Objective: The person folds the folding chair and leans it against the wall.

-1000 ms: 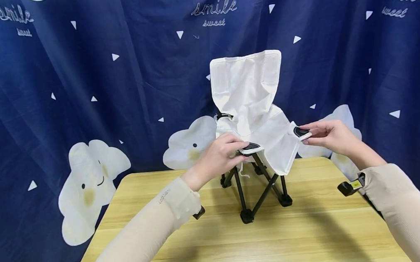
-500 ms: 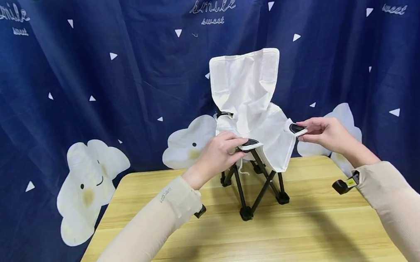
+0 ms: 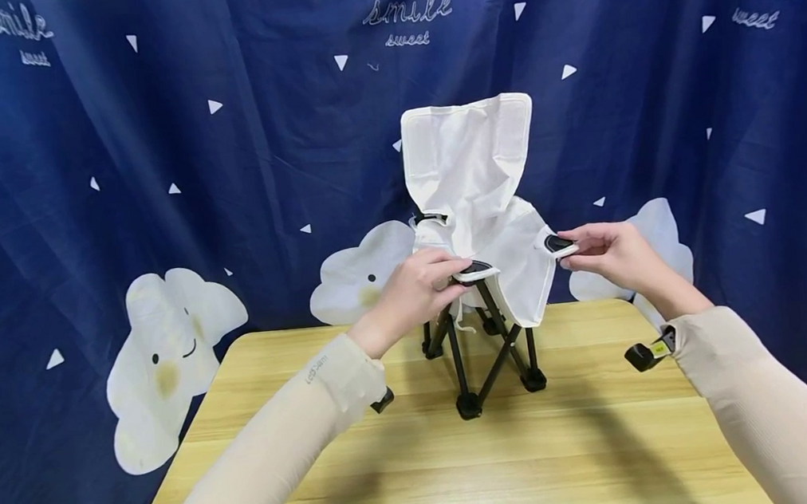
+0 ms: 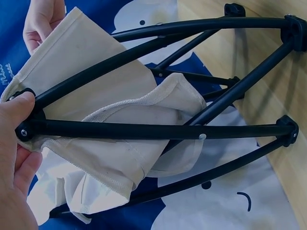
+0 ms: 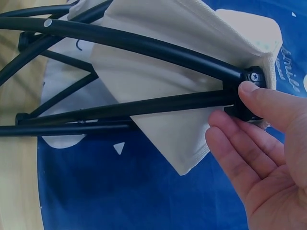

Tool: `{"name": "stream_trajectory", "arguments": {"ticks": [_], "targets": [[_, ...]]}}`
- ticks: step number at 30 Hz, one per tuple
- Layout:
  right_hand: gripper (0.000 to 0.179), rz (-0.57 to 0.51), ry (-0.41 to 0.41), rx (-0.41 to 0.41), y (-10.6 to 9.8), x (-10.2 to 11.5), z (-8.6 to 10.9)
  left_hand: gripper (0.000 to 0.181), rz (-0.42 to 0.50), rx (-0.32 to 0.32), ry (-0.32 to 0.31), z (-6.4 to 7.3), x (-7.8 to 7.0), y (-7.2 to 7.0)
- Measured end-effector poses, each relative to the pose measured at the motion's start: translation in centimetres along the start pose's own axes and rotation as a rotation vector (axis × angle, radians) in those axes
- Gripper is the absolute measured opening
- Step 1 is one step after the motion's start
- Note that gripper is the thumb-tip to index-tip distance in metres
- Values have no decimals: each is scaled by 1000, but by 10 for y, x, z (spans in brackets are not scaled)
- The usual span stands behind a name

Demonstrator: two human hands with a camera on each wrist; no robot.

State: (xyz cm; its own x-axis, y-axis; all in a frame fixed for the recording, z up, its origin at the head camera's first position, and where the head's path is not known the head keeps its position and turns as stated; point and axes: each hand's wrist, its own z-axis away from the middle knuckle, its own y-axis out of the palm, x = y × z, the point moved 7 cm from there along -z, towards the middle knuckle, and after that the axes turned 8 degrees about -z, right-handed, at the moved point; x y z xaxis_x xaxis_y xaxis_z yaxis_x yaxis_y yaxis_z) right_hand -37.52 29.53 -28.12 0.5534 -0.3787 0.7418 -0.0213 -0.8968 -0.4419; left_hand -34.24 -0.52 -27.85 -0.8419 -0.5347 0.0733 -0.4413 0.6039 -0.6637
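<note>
A small folding chair with a white fabric seat and back [image 3: 470, 150] stands on the wooden table, its black tubular legs [image 3: 459, 359] partly drawn together. My left hand [image 3: 414, 291] pinches the seat's front left corner, a black patch over a leg joint. In the left wrist view, that thumb lies on the black joint [image 4: 31, 123] where two tubes meet. On the other side, my right hand [image 3: 613, 254] holds the front right corner. The right wrist view shows its thumb on the black end piece [image 5: 247, 88], fingers underneath. Fabric sags in folds between the crossed tubes.
The light wooden table [image 3: 364, 463] extends beneath the chair toward me. Behind it hangs a dark blue curtain [image 3: 278, 135] with clouds, triangles and lettering. Black wrist devices [image 3: 643, 356] stick out from both beige sleeves [image 3: 283, 439].
My right hand has moved left with its corner, toward my left hand. The front corners and front feet have come closer together, so the chair is narrower. Both hands keep their hold.
</note>
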Motion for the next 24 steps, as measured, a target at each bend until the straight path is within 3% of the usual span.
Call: {"name": "stream_trajectory", "arguments": {"ticks": [24], "targets": [[38,2,7,2,14,6,-12,36,-7,50,-5,-8,14,-1]]}}
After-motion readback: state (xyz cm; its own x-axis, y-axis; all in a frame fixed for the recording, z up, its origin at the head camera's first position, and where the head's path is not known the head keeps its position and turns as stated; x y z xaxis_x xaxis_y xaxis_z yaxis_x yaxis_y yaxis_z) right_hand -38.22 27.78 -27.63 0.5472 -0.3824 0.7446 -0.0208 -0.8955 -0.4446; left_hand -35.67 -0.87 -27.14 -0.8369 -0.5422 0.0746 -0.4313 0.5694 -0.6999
